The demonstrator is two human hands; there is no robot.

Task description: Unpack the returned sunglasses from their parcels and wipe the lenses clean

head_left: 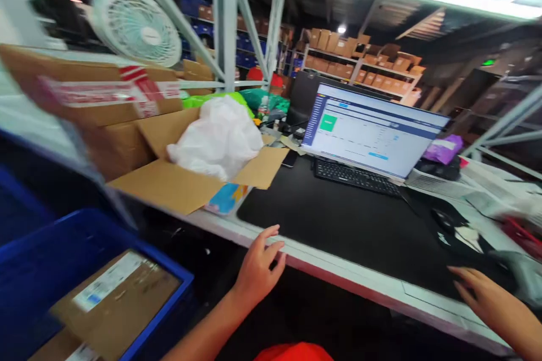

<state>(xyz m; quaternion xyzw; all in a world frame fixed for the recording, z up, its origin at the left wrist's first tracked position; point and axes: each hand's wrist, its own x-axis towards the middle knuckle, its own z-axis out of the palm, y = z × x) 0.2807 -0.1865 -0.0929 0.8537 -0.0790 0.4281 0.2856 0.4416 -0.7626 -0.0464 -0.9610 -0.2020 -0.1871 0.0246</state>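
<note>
Head view, what do the hands hold?

Nothing. The left hand (256, 271) is open, with its fingers a bit bent, over the white edge of the bench (339, 276). The right hand (478, 293) is open too, with its fingers spread near the black mat (339, 225). I can't tell if it touches the mat.

What boxes are close?

A blue bin (127, 231) sits just left of the left hand, and a brown parcel (114, 304) lies in it. Past the bin, a cardboard box (165, 192) sits on the bench with its flaps open. A white plastic bag (215, 138) puffs up out of it. Behind that is another box (101, 90) with red and white tape (144, 90) on it.

Can you read any words?

Not really. The parcel has a white label (108, 282), but the print is too small. The computer screen (372, 130) shows a green square and tiny words.

What is hard to see?

Some papers (486, 197) and a red thing (514, 234) on the right are blurry. The bin and the parcel are cut off at the bottom. A red shape (294, 352) is cut off there too, so I can't tell what it is.
</note>
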